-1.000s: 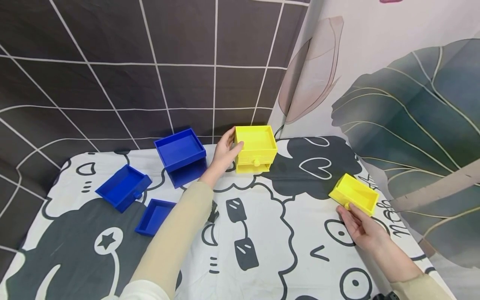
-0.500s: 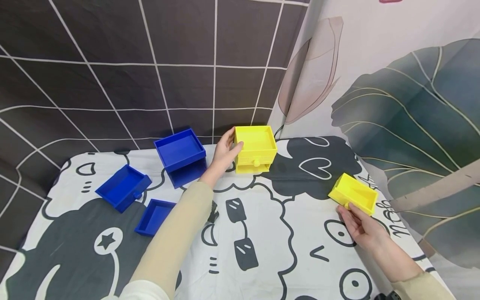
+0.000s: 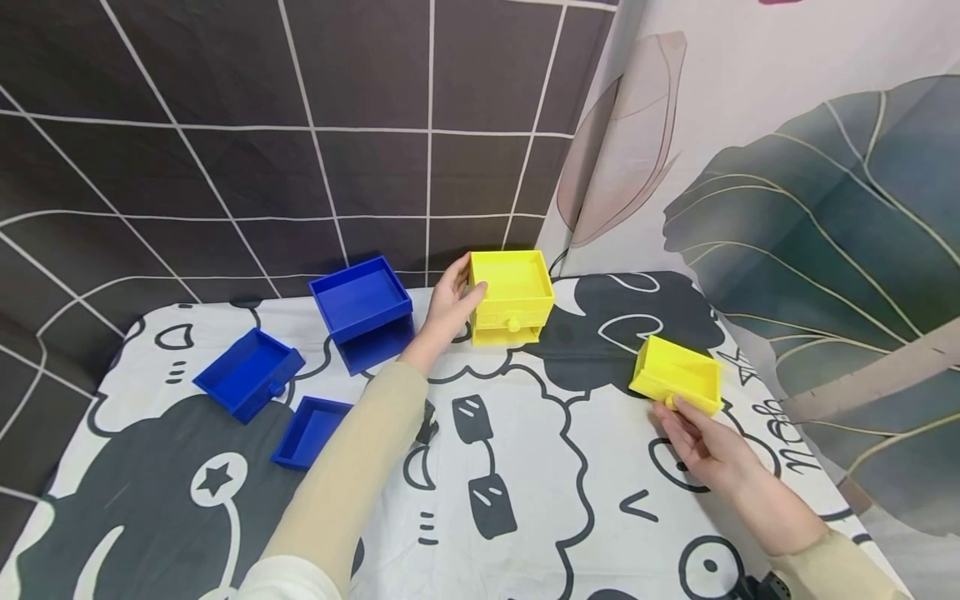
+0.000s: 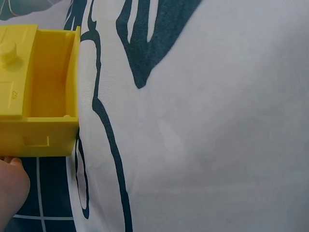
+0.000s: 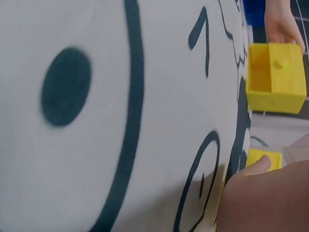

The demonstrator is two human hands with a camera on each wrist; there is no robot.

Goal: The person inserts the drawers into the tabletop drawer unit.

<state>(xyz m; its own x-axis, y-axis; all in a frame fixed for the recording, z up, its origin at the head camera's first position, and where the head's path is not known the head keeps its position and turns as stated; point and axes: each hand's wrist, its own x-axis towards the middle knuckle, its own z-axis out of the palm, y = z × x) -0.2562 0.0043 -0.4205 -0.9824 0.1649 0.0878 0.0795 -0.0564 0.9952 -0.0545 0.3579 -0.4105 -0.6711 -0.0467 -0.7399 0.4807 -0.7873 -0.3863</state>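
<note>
A small yellow cabinet (image 3: pixel 512 279) stands at the back of the table, its knobbed upper drawer in place and its lower slot bare. My left hand (image 3: pixel 448 308) grips the cabinet's left side, thumb near the front top edge. In the left wrist view the cabinet (image 4: pixel 48 137) shows its hollow lower slot beside the thumb. Over to the right, my right hand (image 3: pixel 708 446) pinches the knob of a loose yellow drawer (image 3: pixel 678 371), whose hollow faces up. The right wrist view shows part of that drawer (image 5: pixel 273 157) behind the thumb.
Left of the yellow cabinet stands a blue cabinet (image 3: pixel 360 296) with a bare front. Two loose blue drawers, a knobbed one (image 3: pixel 247 375) and another (image 3: pixel 310 429), lie nearer the left forearm. A dark gridded cloth (image 3: pixel 375 175) hangs behind the patterned tablecloth (image 3: pixel 525 433).
My right hand has carried the yellow drawer leftward and slightly up in the head view, toward the cabinet. My left hand and the yellow cabinet have stayed in place.
</note>
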